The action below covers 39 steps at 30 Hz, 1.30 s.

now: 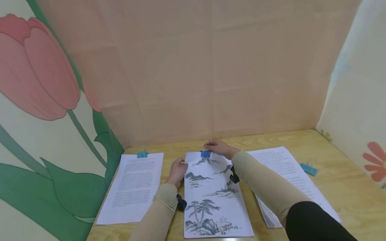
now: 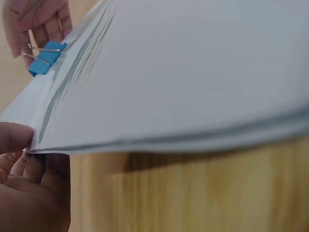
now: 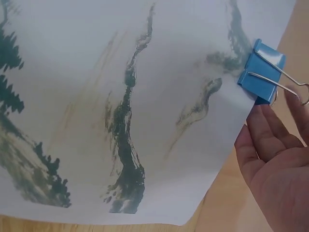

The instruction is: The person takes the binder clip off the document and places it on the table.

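A blue binder clip (image 3: pixel 263 72) sits on the top edge of a paper stack (image 1: pixel 217 187) printed with ink landscapes. Its wire handles stick outward, away from the sheets. My right hand (image 1: pixel 221 148) is at this clip, its loosely bent fingers (image 3: pixel 268 133) just behind and below the handles; the thumb is hidden in the right wrist view. On the upper left side of the stack, my left hand (image 1: pixel 177 170) pinches the corner between thumb (image 2: pixel 17 137) and fingers. That corner is raised off the table in the left wrist view.
To the left lies a printed text stack (image 1: pixel 135 187) with a teal binder clip (image 1: pixel 142 154) on its top edge. Right of the landscapes, another text stack (image 1: pixel 277 160) lies partly under my right forearm. A loose blue clip (image 1: pixel 309 169) rests on the wooden table (image 1: pixel 340 160) beside it.
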Each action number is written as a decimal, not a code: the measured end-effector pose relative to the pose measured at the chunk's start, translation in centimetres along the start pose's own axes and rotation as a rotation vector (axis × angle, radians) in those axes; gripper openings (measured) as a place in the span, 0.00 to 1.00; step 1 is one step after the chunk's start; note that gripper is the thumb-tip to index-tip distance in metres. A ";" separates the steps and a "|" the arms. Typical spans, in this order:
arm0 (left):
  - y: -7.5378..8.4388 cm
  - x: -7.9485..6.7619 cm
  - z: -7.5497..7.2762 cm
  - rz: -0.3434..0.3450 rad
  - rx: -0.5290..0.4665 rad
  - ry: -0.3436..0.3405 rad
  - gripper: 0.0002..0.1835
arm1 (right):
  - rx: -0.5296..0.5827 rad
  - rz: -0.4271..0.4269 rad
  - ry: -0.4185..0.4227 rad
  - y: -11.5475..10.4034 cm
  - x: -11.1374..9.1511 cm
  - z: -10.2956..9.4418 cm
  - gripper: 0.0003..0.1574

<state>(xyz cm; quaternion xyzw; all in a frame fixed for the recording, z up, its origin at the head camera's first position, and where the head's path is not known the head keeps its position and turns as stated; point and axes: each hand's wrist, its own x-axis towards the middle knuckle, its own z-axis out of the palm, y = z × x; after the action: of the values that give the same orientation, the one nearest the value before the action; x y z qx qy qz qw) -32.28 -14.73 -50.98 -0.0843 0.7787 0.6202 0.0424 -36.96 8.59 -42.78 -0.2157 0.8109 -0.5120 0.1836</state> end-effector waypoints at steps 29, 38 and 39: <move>-0.3 -0.4 0.3 0.024 -0.025 -0.017 0.11 | -0.058 0.043 -0.059 3.6 3.0 -1.4 0.32; -0.5 -0.2 0.6 0.045 -0.035 -0.024 0.11 | -0.041 0.044 -0.011 3.9 2.8 -1.7 0.30; -0.5 -0.2 0.7 0.046 -0.034 -0.025 0.11 | -0.045 0.040 -0.003 4.0 2.7 -1.7 0.30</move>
<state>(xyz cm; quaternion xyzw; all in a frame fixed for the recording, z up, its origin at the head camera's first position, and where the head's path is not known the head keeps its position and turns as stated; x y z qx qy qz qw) -32.01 -14.15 -51.56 -0.0592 0.7693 0.6351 0.0366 -40.80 9.93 -45.95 -0.2042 0.8261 -0.4896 0.1900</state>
